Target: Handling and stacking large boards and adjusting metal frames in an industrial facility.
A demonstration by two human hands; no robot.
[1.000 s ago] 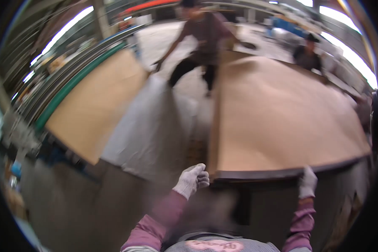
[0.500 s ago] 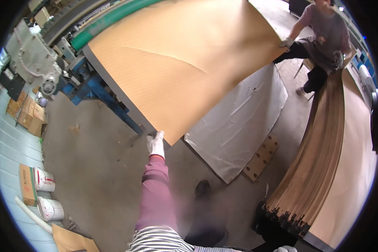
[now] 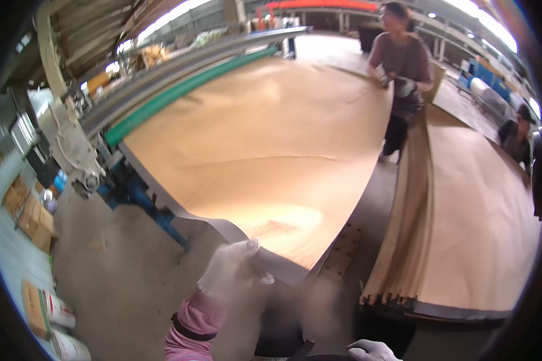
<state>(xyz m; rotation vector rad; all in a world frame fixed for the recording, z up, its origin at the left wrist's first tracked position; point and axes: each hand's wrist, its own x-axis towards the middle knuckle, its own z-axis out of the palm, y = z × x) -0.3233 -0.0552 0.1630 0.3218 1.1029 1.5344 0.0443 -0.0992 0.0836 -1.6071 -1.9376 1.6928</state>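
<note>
head view:
step: a big thin wood sheet (image 3: 271,150) was being carried and laid toward the green roller (image 3: 180,90) of the machine (image 3: 72,150), shared with a co-worker (image 3: 403,66) at the far end.
left hand (image 3: 232,268): gloved, closed on the sheet's near corner.
right hand (image 3: 373,350): gloved, low at the edge; grip could not be told.
next move: probably calls for both ends to be lowered level, so the sheet does not buckle.
surface: grey concrete floor (image 3: 114,277), dusty.
room: workshop; sheet stack (image 3: 482,222) on the right, boxes (image 3: 30,210) on the left.
</note>
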